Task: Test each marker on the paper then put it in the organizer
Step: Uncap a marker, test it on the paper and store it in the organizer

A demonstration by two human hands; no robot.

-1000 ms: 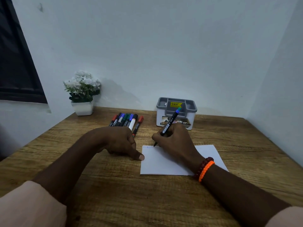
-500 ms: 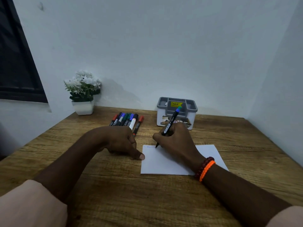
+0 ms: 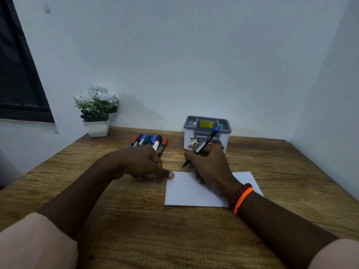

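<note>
My right hand [image 3: 208, 165] grips a black marker [image 3: 206, 141] with a blue-green end cap. Its tip hangs just above the wood, beyond the far edge of the white paper [image 3: 186, 193]. Faint scribbles show at the paper's far left corner. My left hand [image 3: 143, 163] is curled, with its thumb pressing that corner down. A row of several capped markers [image 3: 150, 141] lies on the table behind my left hand. The grey organizer [image 3: 206, 126] stands behind my right hand, its front partly hidden.
A white pot of white flowers [image 3: 96, 111] stands at the back left by the wall. Walls close the wooden table [image 3: 136, 220] at the back and right. A dark window frame [image 3: 17, 74] is on the left.
My right hand has lifted the marker tip off the paper and drawn it slightly away past the far edge. My left hand stays on the paper's corner.
</note>
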